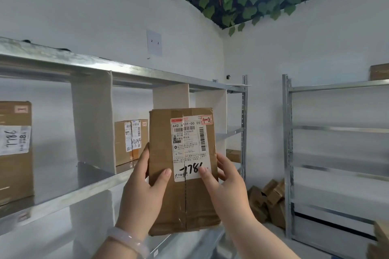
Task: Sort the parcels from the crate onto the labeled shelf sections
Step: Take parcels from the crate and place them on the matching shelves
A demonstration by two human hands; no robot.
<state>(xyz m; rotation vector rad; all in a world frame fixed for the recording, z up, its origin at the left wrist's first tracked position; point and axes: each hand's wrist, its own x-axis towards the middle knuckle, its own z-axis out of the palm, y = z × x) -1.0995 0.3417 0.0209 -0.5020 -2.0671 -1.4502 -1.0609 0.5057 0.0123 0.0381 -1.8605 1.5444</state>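
The parcel (168, 202), a flat brown cardboard packet, is held upright in the air in front of the metal shelf (63, 195), touching no board. Its shipping label (189, 143) faces the camera, with a handwritten number at the bottom that starts 778 and a red-framed "12" in the top corner.

Behind it, white dividers (92, 122) split the shelf into sections. The parcel covers the lower part of the second divider and most of the section beyond it. One section to the left holds a box marked 4044 (130, 141), and a larger box (14, 151) stands at the far left. A small carton (233, 155) shows just past the parcel's right edge. A paper sign (154, 42) with two 2s hangs on the wall above the top board. To the right stands a second metal rack (336, 128), and a heap of cardboard boxes (269, 200) lies on the floor between the two.

The left hand (141, 191), with a pale bracelet (128, 239) on its wrist, grips the parcel's left edge, thumb across the front and fingers behind. The right hand (229, 191) clasps the right edge, its thumb resting on the label over the last written digit.
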